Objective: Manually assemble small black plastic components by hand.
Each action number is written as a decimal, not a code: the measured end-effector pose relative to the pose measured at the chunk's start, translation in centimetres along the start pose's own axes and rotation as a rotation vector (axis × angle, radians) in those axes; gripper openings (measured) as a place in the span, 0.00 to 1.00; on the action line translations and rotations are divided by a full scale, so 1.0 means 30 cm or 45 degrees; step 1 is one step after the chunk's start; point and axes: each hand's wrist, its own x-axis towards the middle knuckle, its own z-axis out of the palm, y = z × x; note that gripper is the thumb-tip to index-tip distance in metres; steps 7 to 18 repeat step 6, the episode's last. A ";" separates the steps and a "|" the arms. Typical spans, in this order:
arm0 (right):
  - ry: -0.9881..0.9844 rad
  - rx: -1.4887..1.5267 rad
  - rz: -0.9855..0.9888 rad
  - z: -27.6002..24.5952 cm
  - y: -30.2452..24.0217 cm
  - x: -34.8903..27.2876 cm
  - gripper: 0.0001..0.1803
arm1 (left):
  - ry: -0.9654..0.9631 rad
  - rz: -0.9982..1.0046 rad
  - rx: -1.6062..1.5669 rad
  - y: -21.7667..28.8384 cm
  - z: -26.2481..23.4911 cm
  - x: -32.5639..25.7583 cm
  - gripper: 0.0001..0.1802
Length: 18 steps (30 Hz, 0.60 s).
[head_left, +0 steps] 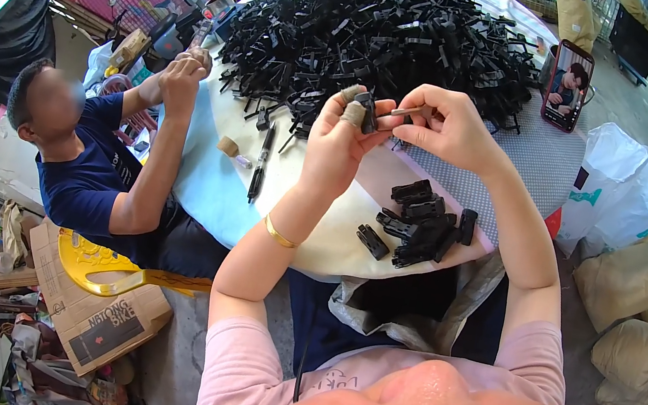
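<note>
My left hand, with tan tape wrapped round some fingers, is closed on a small black plastic part above the table. Close beside it, my right hand pinches a thin, brownish piece between thumb and fingers, its tip toward the black part. What the piece is made of is too small to tell. Behind both hands rises a large heap of similar black parts. Nearer to me, below the hands, several black parts lie in a small group at the table's front edge.
A black pen and a tan tape roll lie left on the cloth-covered table. A phone stands upright at right, near white plastic bags. A co-worker sits at left, hands raised. An opened sack hangs by my lap.
</note>
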 end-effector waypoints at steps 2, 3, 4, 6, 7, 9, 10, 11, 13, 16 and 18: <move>-0.037 -0.104 -0.093 -0.010 0.015 0.004 0.09 | -0.074 -0.044 -0.101 -0.014 -0.036 0.008 0.13; -0.036 -0.105 -0.094 -0.006 0.019 0.005 0.09 | -0.143 -0.089 -0.203 -0.021 -0.050 0.010 0.14; -0.024 -0.072 -0.112 -0.003 0.025 0.005 0.09 | -0.212 -0.089 -0.187 -0.029 -0.052 0.011 0.14; -0.013 -0.040 -0.129 0.001 0.027 0.007 0.08 | -0.231 -0.107 -0.018 -0.034 -0.053 0.010 0.16; -0.013 -0.040 -0.129 0.001 0.027 0.007 0.08 | -0.231 -0.107 -0.018 -0.034 -0.053 0.010 0.16; -0.013 -0.040 -0.129 0.001 0.027 0.007 0.08 | -0.231 -0.107 -0.018 -0.034 -0.053 0.010 0.16; -0.013 -0.040 -0.129 0.001 0.027 0.007 0.08 | -0.231 -0.107 -0.018 -0.034 -0.053 0.010 0.16; -0.013 -0.040 -0.129 0.001 0.027 0.007 0.08 | -0.231 -0.107 -0.018 -0.034 -0.053 0.010 0.16; -0.013 -0.040 -0.129 0.001 0.027 0.007 0.08 | -0.231 -0.107 -0.018 -0.034 -0.053 0.010 0.16; -0.013 -0.040 -0.129 0.001 0.027 0.007 0.08 | -0.231 -0.107 -0.018 -0.034 -0.053 0.010 0.16; -0.013 -0.040 -0.129 0.001 0.027 0.007 0.08 | -0.231 -0.107 -0.018 -0.034 -0.053 0.010 0.16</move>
